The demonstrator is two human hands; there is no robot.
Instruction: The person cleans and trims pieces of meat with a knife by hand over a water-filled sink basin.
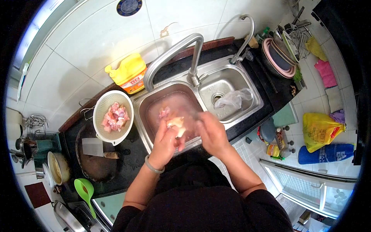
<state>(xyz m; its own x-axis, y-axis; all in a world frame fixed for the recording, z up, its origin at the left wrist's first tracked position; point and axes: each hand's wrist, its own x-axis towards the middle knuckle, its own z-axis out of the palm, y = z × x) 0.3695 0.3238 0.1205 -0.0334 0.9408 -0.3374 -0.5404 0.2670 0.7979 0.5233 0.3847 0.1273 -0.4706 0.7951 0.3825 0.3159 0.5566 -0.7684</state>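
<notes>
My left hand (165, 142) is closed round a pale, yellowish piece of raw chicken (176, 124), above the left basin's near side. Just to its right is my right hand (212, 135), fingers curled in and slightly blurred; whatever they hold is hidden. Cloudy pinkish water fills the left sink basin (140, 127), and more raw meat (164, 112) shows at its surface. Left of the sink, a white colander (99, 112) contains several pieces of pink raw meat (115, 117).
A cleaver (93, 147) lies on a round dark chopping board (91, 166). Behind the basin arches a steel faucet (170, 50), beside a yellow detergent jug (129, 73). The right basin (210, 83) holds a clear plastic bag (234, 98). A green ladle (85, 189) rests at lower left.
</notes>
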